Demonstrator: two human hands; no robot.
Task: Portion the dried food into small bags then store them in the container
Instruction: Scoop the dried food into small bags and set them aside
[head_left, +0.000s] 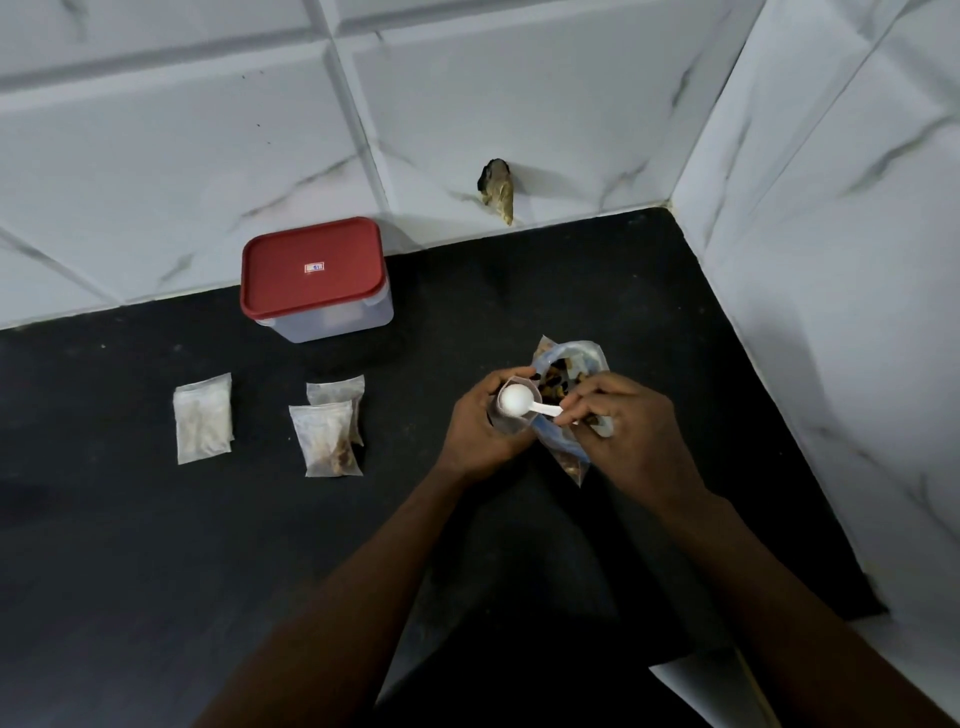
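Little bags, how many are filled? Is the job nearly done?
Two filled bags lie overlapping; a paler packet lies apart. Now the left hand holds an open bag while the right hand holds the white scoop over it. The red-lidded container is shut; storing is left.

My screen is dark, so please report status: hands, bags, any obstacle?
Left hand grips small bag. Right hand holds scoop over it. Two filled bags beside; container closed. Nothing blocking.
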